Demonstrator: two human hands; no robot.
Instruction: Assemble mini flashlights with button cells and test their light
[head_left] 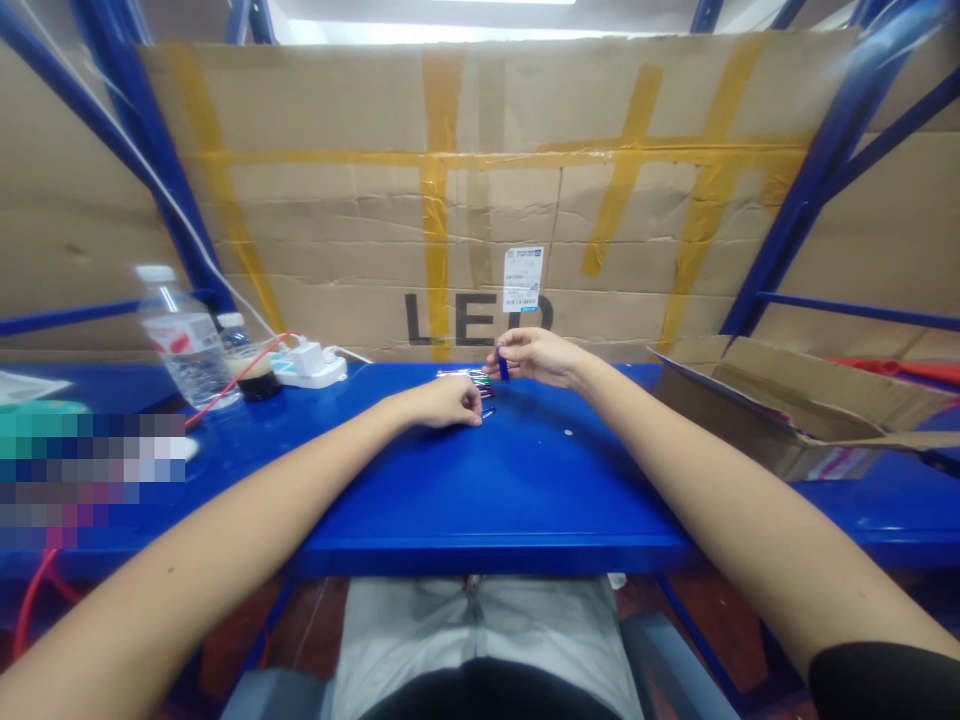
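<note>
My right hand point(544, 357) is raised just above the blue table point(480, 490), holding a short, dark blue, cap-like piece point(503, 364) upright between thumb and fingers. To its left, my left hand point(448, 401) rests low on the table with its fingers curled into a pinch. Just past those fingertips shows the end of a slim blue and silver pen-like piece point(489, 413); whether the fingers grip it is hidden. Several slim pens point(465, 374) in mixed colours lie behind the left hand, partly covered by it.
An open cardboard box point(750, 420) stands on the right. At the left are a water bottle point(184, 335), a small bottle of dark liquid point(251, 365), a white power strip point(311, 368) and a red cable point(236, 380). A large cardboard panel point(337, 230) closes off the back.
</note>
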